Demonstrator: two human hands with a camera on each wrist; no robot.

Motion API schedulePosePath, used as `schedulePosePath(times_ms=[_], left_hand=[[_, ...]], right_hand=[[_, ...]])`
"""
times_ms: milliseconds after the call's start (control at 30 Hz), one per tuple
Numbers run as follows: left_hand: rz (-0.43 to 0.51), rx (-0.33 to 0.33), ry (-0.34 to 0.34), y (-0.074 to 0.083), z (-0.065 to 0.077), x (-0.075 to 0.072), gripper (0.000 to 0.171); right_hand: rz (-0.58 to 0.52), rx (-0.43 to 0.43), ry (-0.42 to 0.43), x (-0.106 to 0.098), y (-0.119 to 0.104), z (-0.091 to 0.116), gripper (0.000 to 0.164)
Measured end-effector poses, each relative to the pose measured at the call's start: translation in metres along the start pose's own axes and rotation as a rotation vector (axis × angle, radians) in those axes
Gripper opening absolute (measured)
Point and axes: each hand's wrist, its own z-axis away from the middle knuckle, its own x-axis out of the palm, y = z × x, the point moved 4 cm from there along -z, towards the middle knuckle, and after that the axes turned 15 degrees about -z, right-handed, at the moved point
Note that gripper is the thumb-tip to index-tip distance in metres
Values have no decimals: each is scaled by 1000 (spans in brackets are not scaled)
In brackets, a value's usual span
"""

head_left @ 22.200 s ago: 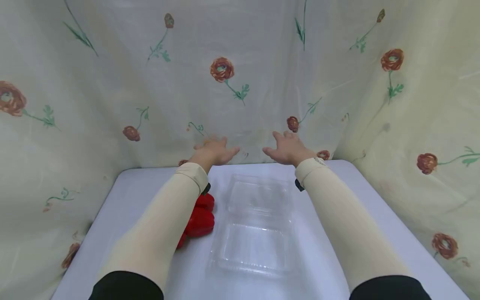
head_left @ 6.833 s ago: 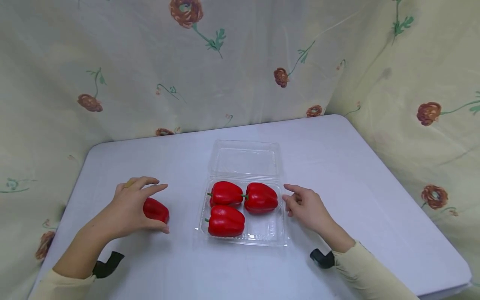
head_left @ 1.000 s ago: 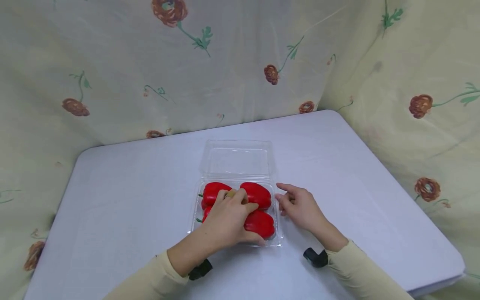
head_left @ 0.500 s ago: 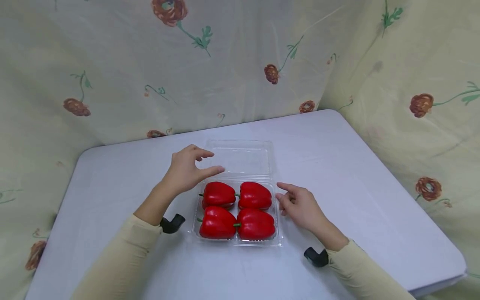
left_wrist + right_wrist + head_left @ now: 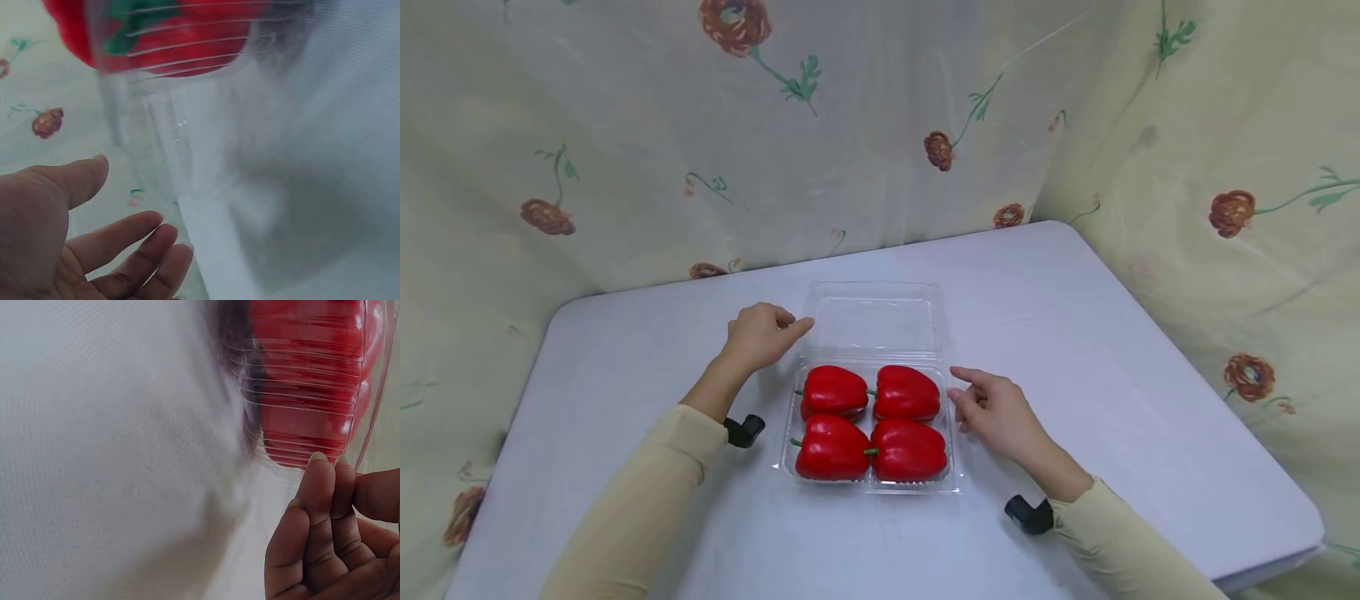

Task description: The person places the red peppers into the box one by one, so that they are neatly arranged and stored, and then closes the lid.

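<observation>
Container (image 5: 880,487) holds 4 red peppers (image 5: 833,450), right hand (image 5: 1000,419) alongside.

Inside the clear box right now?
Four red peppers in the box, two rows of two, seen through the open top; the lid lies folded back. Whatever is directly beneath them is covered.

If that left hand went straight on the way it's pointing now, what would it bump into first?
Probably the open clear lid: its edge lies right ahead of the left hand. Height is hard to judge, so it might pass above.
</observation>
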Motion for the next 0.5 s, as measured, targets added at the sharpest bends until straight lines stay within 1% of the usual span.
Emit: schedulePosePath(times_ms=[233,400,500], left_hand=[[47,-60,-36,-4,-3,12,48],[82,-53,-31,-7,-3,17,44],[98,-57,-18,-10,-3,20,44]], right_hand=[[0,-4,6,-1,0,0,46],[3,6,13,-3,0,-2,47],[5,8,32,-7,-2,-8,46]])
